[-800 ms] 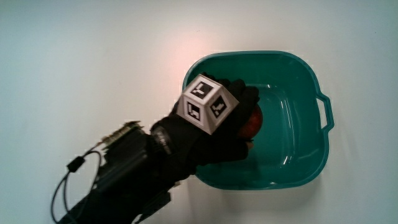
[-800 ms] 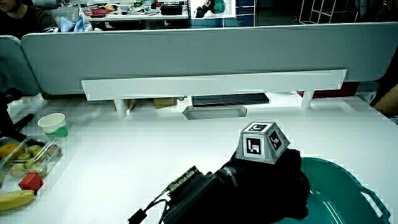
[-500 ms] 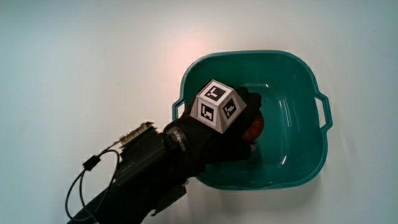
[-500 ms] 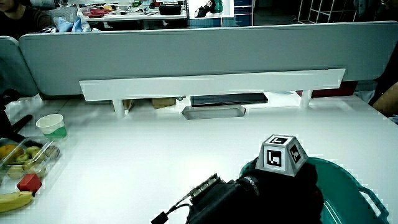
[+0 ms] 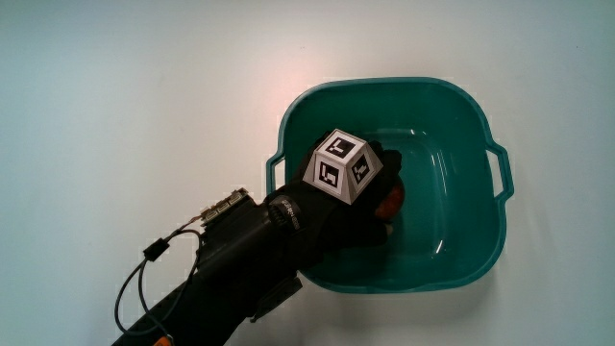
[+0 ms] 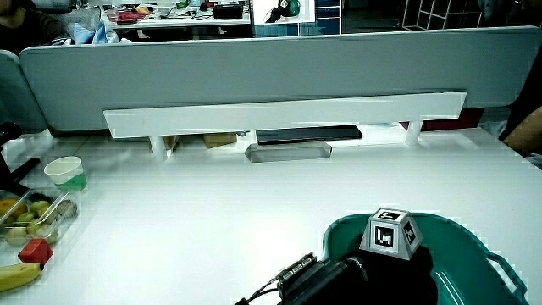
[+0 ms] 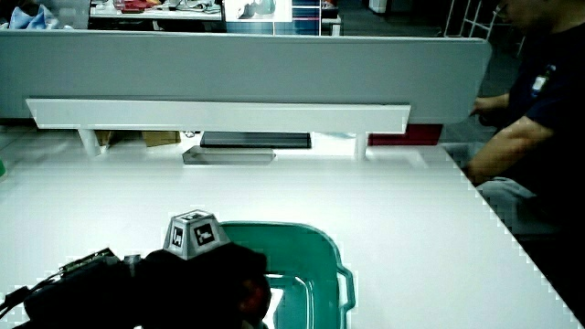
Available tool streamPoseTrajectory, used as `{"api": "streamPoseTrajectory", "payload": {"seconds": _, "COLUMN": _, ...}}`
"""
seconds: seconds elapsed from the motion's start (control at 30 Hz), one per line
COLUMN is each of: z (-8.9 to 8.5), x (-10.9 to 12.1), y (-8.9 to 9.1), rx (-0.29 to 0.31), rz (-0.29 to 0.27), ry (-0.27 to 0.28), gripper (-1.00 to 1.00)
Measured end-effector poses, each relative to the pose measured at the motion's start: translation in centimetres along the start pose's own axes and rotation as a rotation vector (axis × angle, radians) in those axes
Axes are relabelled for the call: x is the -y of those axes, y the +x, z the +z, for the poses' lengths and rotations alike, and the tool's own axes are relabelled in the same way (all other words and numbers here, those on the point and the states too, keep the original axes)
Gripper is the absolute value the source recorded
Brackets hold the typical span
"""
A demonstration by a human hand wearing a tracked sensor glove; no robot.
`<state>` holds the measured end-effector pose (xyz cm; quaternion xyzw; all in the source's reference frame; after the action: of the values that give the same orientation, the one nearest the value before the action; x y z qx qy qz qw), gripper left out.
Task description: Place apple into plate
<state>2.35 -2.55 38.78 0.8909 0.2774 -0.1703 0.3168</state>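
A teal basin (image 5: 469,202) with two handles stands on the white table and serves as the plate; it shows in both side views (image 6: 474,239) (image 7: 315,236). The gloved hand (image 5: 363,207) reaches over the basin's rim and sits low inside it, the patterned cube (image 5: 341,168) on its back. Its fingers curl around a red apple (image 5: 390,200), of which only a small part shows past the glove. In both side views the hand (image 6: 398,275) (image 7: 215,279) covers the apple almost wholly.
At the table's edge in a side view stand a paper cup (image 6: 68,172), a clear fruit box (image 6: 32,216), a red block (image 6: 35,251) and a banana (image 6: 17,274). A grey tray (image 6: 288,151) lies by the low partition (image 6: 279,63).
The hand with the apple has moved farther over the rim and lower into the basin. The forearm has followed it. The basin has stayed put.
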Motion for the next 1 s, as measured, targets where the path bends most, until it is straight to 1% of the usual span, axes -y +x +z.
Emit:
{"api": "streamPoseTrajectory", "payload": {"seconds": 0.1, "z": -0.2, "x": -0.2, "y": -0.1, "rx": -0.008, "rz": 0.000, "ry": -0.006, "gripper": 0.00}}
{"api": "streamPoseTrajectory", "payload": {"seconds": 0.17, "z": -0.3, "x": -0.2, "y": -0.4, "rx": 0.009, "rz": 0.010, "ry": -0.010, "gripper": 0.00}}
{"api": "streamPoseTrajectory", "payload": {"seconds": 0.2, "z": -0.2, "x": -0.2, "y": -0.4, "rx": 0.017, "rz": 0.020, "ry": -0.022, "gripper": 0.00}}
{"api": "streamPoseTrajectory", "payload": {"seconds": 0.37, "z": -0.4, "x": -0.3, "y": -0.5, "rx": 0.018, "rz": 0.025, "ry": -0.027, "gripper": 0.00}}
{"api": "streamPoseTrajectory", "payload": {"seconds": 0.63, "z": -0.5, "x": -0.2, "y": -0.7, "rx": 0.037, "rz": 0.048, "ry": -0.053, "gripper": -0.32}}
{"api": "streamPoseTrajectory", "payload": {"seconds": 0.73, "z": -0.6, "x": -0.2, "y": -0.9, "rx": 0.047, "rz": 0.056, "ry": -0.046, "gripper": -0.44}}
{"api": "streamPoseTrajectory", "payload": {"seconds": 0.77, "z": -0.5, "x": 0.0, "y": -0.8, "rx": 0.038, "rz": 0.063, "ry": -0.051, "gripper": -0.48}}
{"api": "streamPoseTrajectory", "payload": {"seconds": 0.8, "z": -0.5, "x": 0.0, "y": -0.8, "rx": 0.034, "rz": 0.054, "ry": -0.053, "gripper": -0.52}}
{"api": "streamPoseTrajectory", "payload": {"seconds": 0.83, "z": -0.5, "x": 0.2, "y": -0.8, "rx": 0.045, "rz": 0.055, "ry": -0.052, "gripper": -0.56}}
{"api": "streamPoseTrajectory", "payload": {"seconds": 0.87, "z": -0.2, "x": 0.4, "y": -0.6, "rx": 0.034, "rz": 0.049, "ry": -0.033, "gripper": -0.60}}
{"api": "streamPoseTrajectory", "payload": {"seconds": 0.9, "z": -0.2, "x": 0.5, "y": -0.6, "rx": 0.038, "rz": 0.043, "ry": -0.033, "gripper": -0.64}}
{"api": "streamPoseTrajectory", "payload": {"seconds": 0.93, "z": 0.0, "x": 0.7, "y": -0.6, "rx": 0.044, "rz": 0.043, "ry": -0.023, "gripper": -0.68}}
{"api": "streamPoseTrajectory", "payload": {"seconds": 0.97, "z": 0.3, "x": 1.0, "y": -0.4, "rx": 0.034, "rz": 0.035, "ry": -0.015, "gripper": -0.72}}
{"api": "streamPoseTrajectory", "payload": {"seconds": 1.0, "z": 0.3, "x": 1.0, "y": -0.5, "rx": 0.038, "rz": 0.023, "ry": -0.003, "gripper": -0.76}}
